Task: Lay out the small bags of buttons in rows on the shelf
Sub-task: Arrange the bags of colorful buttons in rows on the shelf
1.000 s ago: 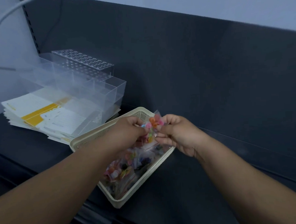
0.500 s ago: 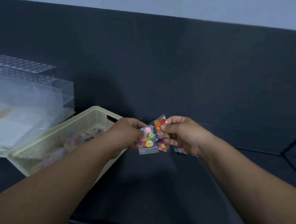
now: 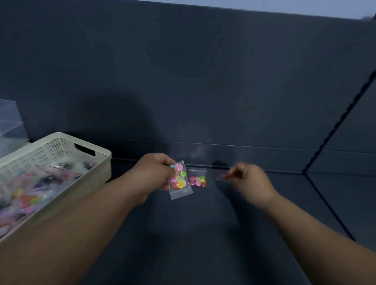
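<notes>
— What's in your left hand?

— My left hand (image 3: 156,176) has its fingers curled round the top of the hanging bag (image 3: 180,183), a small clear one. It dangles from my fingertips over the shelf (image 3: 209,239), with pink, green, yellow, blue and orange buttons showing through the plastic.

— And the right?

— My right hand (image 3: 251,182) is curled too, thumb and fingertips pinching the edge of the blurred bag (image 3: 222,177). I can make out clear plastic and a streak of red, nothing finer. I cannot tell whether it touches the shelf.

— Is anything lying down?

— Yes, the flat bag (image 3: 197,179). It lies on the shelf between my two hands, close to the back edge and just to the right of the hanging bag. Neither hand touches it. Pink, green and red buttons sit inside.

— Where are the others?

— In the cream basket (image 3: 52,147) on the shelf to my left, the one with pierced walls and a cut-out handle. The loose bags (image 3: 28,194) are heaped inside it, many colours, out of focus. Behind the basket, at the left edge, stand clear plastic boxes (image 3: 3,121). The dark back panel (image 3: 179,77) rises behind the shelf.
</notes>
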Motion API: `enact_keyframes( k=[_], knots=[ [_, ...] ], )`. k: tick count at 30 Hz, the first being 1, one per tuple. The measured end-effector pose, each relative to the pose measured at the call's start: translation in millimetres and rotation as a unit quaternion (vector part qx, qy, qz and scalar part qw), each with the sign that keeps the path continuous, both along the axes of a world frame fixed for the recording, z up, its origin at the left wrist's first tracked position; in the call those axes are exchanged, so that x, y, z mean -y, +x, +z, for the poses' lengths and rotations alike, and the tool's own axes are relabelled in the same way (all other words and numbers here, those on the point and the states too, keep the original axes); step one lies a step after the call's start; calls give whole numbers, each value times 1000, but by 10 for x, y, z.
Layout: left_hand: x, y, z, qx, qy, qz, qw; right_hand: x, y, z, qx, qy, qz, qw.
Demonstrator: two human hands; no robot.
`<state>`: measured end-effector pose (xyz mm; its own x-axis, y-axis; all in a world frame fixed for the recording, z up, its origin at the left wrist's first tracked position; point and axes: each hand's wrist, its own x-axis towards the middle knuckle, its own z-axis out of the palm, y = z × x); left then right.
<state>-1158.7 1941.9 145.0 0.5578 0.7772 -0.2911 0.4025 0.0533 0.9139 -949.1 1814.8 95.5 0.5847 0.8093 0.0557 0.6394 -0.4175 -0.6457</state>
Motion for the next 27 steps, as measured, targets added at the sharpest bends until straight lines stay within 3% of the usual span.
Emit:
enact_keyframes(
  k=[2, 4, 8, 14, 27],
  knots=[
    [28, 83, -58, 0, -6, 12, 1000, 128, 25, -185, 34, -83, 100, 991],
    [43, 160, -111, 4, -19, 25, 999, 214, 64, -263, 48, -79, 149, 984],
    [76, 284, -186, 8, -39, 49, 998, 216, 189, -258, 49, 1, 96, 994],
    [120, 390, -253, -7, -41, 63, 997, 144, 287, -413, 80, -30, 141, 986],
    [86, 484, -217, -3, -28, 75, 997, -144, 382, -464, 139, 1, 173, 975]
  ],
)
